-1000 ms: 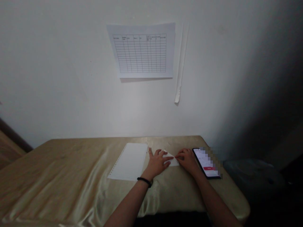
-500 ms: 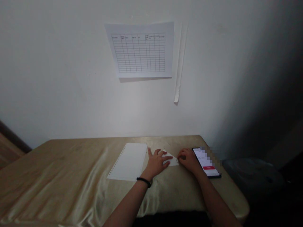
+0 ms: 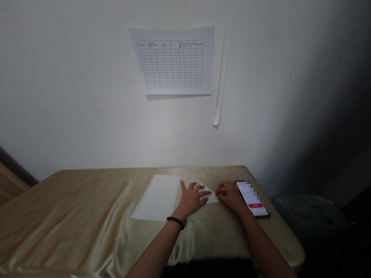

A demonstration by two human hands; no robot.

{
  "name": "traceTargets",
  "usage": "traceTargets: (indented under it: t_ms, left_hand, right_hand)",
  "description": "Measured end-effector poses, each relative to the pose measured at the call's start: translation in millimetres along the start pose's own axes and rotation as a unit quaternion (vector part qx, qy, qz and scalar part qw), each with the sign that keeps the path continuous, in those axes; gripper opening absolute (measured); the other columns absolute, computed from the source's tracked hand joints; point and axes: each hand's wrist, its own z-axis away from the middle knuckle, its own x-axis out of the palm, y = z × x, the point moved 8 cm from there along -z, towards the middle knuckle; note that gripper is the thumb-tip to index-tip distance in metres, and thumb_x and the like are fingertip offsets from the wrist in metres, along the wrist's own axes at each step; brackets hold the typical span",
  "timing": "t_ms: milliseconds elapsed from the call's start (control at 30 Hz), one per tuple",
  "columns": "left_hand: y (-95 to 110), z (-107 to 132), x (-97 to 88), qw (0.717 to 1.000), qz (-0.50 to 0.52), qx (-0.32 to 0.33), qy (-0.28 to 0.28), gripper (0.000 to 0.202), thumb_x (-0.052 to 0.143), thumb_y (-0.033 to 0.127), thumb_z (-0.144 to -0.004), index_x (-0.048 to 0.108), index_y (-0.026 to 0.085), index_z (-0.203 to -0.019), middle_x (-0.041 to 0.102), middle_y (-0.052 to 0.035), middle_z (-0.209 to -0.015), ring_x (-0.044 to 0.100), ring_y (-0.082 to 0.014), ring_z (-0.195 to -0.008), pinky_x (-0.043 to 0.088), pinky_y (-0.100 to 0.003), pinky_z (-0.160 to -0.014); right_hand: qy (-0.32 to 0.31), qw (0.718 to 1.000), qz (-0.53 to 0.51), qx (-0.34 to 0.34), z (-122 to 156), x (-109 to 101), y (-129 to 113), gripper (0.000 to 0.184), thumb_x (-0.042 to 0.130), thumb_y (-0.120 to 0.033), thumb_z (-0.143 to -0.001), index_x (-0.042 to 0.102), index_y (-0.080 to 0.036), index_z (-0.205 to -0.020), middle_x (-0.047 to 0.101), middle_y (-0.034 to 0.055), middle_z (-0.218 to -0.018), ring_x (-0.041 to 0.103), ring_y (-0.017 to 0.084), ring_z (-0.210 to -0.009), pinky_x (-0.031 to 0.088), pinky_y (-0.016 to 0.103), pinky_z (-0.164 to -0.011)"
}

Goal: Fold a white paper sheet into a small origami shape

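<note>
A small folded piece of white paper [image 3: 211,197] with punched holes along its right edge lies on the cloth-covered table. My left hand [image 3: 191,199] is spread over its left part, fingers apart and pressing it down. At the paper's right corner, the fingertips of my right hand [image 3: 228,195] are drawn together in a pinch on the edge. A loose sheet of white notebook paper [image 3: 158,197] with a row of holes down its left side rests to the left of my left hand.
A phone [image 3: 252,199] with a lit screen lies just right of my right hand. Gold satin cloth [image 3: 87,208] covers the table, wrinkled at the left. A printed table sheet [image 3: 174,63] hangs on the wall behind. Beyond the right edge stands a dark, dim object [image 3: 310,214].
My right hand has shifted slightly left, its fingertips now overlapping the corner of the folded paper. The left hand stays in place.
</note>
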Motion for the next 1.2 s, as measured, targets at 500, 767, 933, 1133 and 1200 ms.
traceTargets:
  t_ms: [500, 767, 933, 1133, 1200]
  left_hand:
    - [0, 1, -1.3, 1.0, -0.006, 0.001, 0.004, 0.031, 0.055, 0.052, -0.095, 0.06, 0.055, -0.126, 0.06, 0.0047, -0.137, 0.04, -0.0326, -0.135, -0.014, -0.082, -0.105]
    - [0, 0, -0.3, 1.0, -0.017, 0.0, -0.001, 0.031, 0.054, 0.052, -0.096, 0.06, 0.057, -0.126, 0.06, 0.0048, -0.137, 0.039, -0.0335, -0.137, -0.011, -0.083, -0.104]
    - [-2, 0, 1.9, 1.0, -0.014, 0.0, 0.0, 0.032, 0.054, 0.053, -0.096, 0.058, 0.058, -0.127, 0.06, 0.0055, -0.137, 0.037, -0.0343, -0.138, -0.012, -0.084, -0.104]
    - [-4, 0, 3.4, 1.0, -0.015, 0.01, -0.001, 0.031, 0.049, 0.051, -0.099, 0.056, 0.061, -0.127, 0.059, 0.0072, -0.139, 0.035, -0.0345, -0.142, -0.011, -0.085, -0.103]
    - [-4, 0, 3.2, 1.0, -0.019, 0.014, -0.001, 0.031, 0.047, 0.051, -0.099, 0.055, 0.061, -0.128, 0.059, 0.0078, -0.14, 0.034, -0.0348, -0.143, -0.01, -0.085, -0.103]
  right_hand:
    - [-0.004, 0.999, -0.037, -0.014, 1, 2, 6, 0.02, 0.057, -0.022, -0.08, 0.076, -0.029, -0.08, 0.071, 0.0007, -0.101, 0.059, 0.022, -0.104, 0.031, 0.043, -0.105]
    - [-0.012, 1.0, -0.021, -0.014, 0, 3, 4, 0.021, 0.059, -0.023, -0.081, 0.078, -0.031, -0.082, 0.071, 0.0006, -0.1, 0.06, 0.022, -0.102, 0.03, 0.044, -0.105]
    - [-0.001, 0.999, -0.039, -0.01, -1, 4, 6, 0.02, 0.057, -0.027, -0.086, 0.078, -0.03, -0.086, 0.072, 0.0007, -0.1, 0.062, 0.022, -0.102, 0.026, 0.046, -0.108]
    - [0.004, 0.999, -0.045, -0.018, -3, 10, 7, 0.02, 0.058, -0.03, -0.088, 0.077, -0.029, -0.09, 0.072, 0.0017, -0.102, 0.06, 0.023, -0.104, 0.033, 0.042, -0.102]
    - [0.005, 0.999, -0.032, -0.022, -3, 12, 7, 0.018, 0.059, -0.028, -0.087, 0.077, -0.03, -0.09, 0.071, 0.0014, -0.103, 0.059, 0.023, -0.104, 0.034, 0.04, -0.1]
